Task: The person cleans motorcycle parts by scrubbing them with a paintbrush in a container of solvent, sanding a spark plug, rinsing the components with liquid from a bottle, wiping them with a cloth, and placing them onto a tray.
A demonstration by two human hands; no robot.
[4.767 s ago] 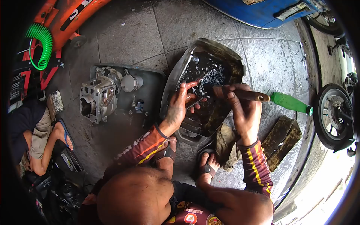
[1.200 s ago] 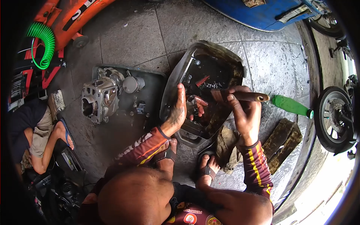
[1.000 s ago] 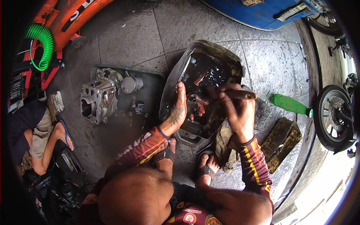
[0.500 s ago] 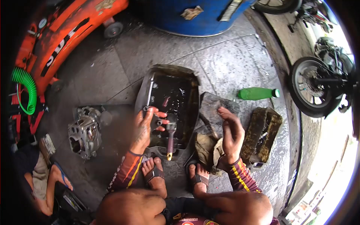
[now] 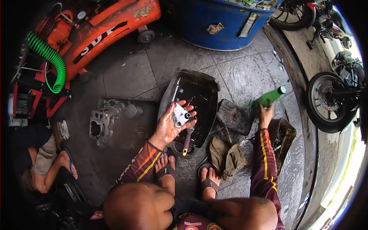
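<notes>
My left hand (image 5: 165, 128) is palm up over the black tray (image 5: 219, 96), holding a small silver metal plate (image 5: 179, 113) with a dark round collar (image 5: 187, 115) on it. Below it, a paintbrush (image 5: 186, 143) with a purple handle leans across the tray's near edge, its bristles partly hidden by my hand. Dark liquid lies in the tray. Off to the right, my right hand (image 5: 265, 116) is wrapped round the lower part of a green bottle (image 5: 271, 96), which tilts with its cap toward the upper right.
Left of the tray lies a metal engine casing (image 5: 100, 124). Brown rags (image 5: 226, 157), a dark flat block (image 5: 234, 117) and a grimy bin (image 5: 285, 140) are at right. An orange compressor (image 5: 111, 32), blue drum (image 5: 220, 32) and motorcycle wheel (image 5: 327, 101) stand around; another person (image 5: 46, 161) sits left.
My right hand has moved right and taken hold of the green bottle, which is now tilted. My left hand has turned palm up, showing the metal plate. The view has shifted.
</notes>
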